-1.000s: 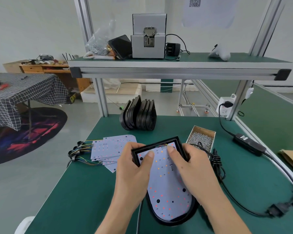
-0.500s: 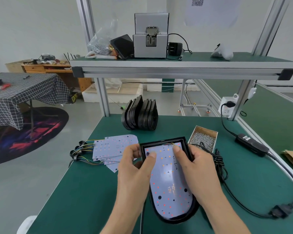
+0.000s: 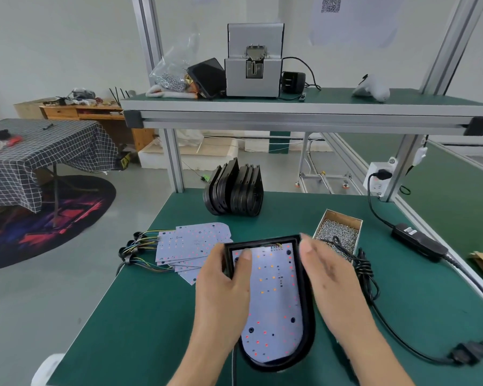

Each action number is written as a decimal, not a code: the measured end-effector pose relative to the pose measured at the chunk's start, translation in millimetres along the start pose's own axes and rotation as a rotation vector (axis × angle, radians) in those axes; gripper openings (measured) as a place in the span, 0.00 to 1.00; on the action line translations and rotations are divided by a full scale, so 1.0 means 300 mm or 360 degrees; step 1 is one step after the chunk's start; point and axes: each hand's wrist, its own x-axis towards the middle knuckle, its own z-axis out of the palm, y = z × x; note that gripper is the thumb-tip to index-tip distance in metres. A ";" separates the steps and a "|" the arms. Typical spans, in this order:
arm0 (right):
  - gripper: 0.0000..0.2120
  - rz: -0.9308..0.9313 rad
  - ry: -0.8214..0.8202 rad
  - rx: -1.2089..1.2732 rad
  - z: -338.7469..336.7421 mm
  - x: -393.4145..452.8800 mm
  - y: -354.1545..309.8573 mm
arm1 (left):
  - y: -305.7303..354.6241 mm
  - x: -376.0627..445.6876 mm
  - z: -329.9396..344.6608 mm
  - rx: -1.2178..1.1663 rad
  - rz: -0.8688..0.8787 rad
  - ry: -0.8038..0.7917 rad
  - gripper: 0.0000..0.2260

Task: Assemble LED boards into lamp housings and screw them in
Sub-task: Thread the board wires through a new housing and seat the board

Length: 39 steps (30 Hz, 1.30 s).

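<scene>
A black lamp housing (image 3: 308, 316) lies flat on the green bench with a white LED board (image 3: 273, 302) seated inside it. My left hand (image 3: 223, 288) grips the housing's upper left edge, thumb resting on the board. My right hand (image 3: 329, 277) sits along the housing's right side, fingers apart and blurred, seemingly just off the rim. A cardboard box of screws (image 3: 338, 232) stands to the right. Spare LED boards (image 3: 193, 243) with coloured wires fan out at the left. Several empty black housings (image 3: 234, 190) stand on edge behind.
A coiled black cable (image 3: 365, 271) and a power adapter (image 3: 418, 242) lie at the right, leading to a wall socket (image 3: 378, 178). An overhead shelf (image 3: 304, 112) carries a screw feeder machine (image 3: 254, 62). The bench's left edge drops to the floor.
The housing has been turned so it lies straighter towards me. My right hand has come off the board and moved to the housing's right side. My left hand stays at the upper left corner.
</scene>
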 end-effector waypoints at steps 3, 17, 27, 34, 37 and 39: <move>0.27 -0.0465 0.0063 -0.0518 -0.018 0.010 -0.051 | 0.008 -0.023 0.024 0.0193 0.0188 0.0046 0.05; 0.09 -0.0534 -0.0705 -0.0341 -0.101 0.114 -0.050 | -0.004 -0.102 -0.008 -0.0040 0.0310 -0.0271 0.20; 0.05 -0.0367 -0.0732 0.0399 -0.106 0.116 0.030 | -0.032 0.003 -0.035 0.0001 -0.0005 -0.0941 0.07; 0.24 -0.0251 -0.0659 0.0696 -0.132 0.156 0.088 | -0.064 0.014 -0.048 -0.0267 -0.0307 -0.0966 0.15; 0.22 -0.0247 -0.0694 0.0728 -0.137 0.165 0.093 | -0.068 0.018 -0.062 -0.0458 -0.0395 -0.1033 0.08; 0.20 -0.0246 -0.0728 0.0777 -0.141 0.168 0.101 | -0.061 0.031 -0.072 -0.0414 -0.0374 -0.0994 0.09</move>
